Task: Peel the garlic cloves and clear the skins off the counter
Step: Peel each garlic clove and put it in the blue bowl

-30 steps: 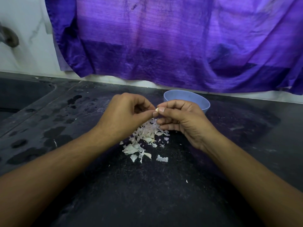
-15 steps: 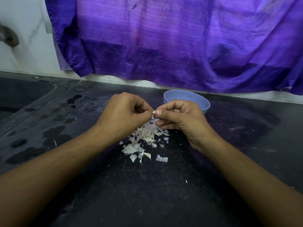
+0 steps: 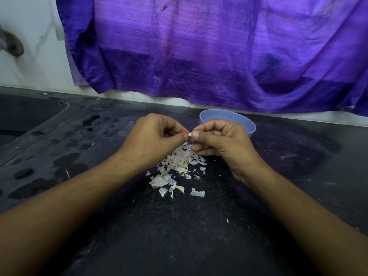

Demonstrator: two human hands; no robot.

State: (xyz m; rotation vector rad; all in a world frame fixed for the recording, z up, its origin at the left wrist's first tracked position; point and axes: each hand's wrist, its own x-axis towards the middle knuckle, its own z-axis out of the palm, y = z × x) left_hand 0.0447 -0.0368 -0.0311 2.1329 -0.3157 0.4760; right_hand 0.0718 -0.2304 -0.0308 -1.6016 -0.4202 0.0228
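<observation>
The left hand and right hand meet above the table. Each has its fingers curled, and its thumb and forefinger pinch one small clove from its own side. This grip probably lets one hand steady the clove while the other's nails pick at the skin.

The clove is held directly over the skins, a loose pile on the table, so new flakes would likely fall onto the same heap and be easy to sweep up later.

A bowl stands just behind the right hand, close enough for dropping in peeled cloves. The hand hides its contents.
</observation>
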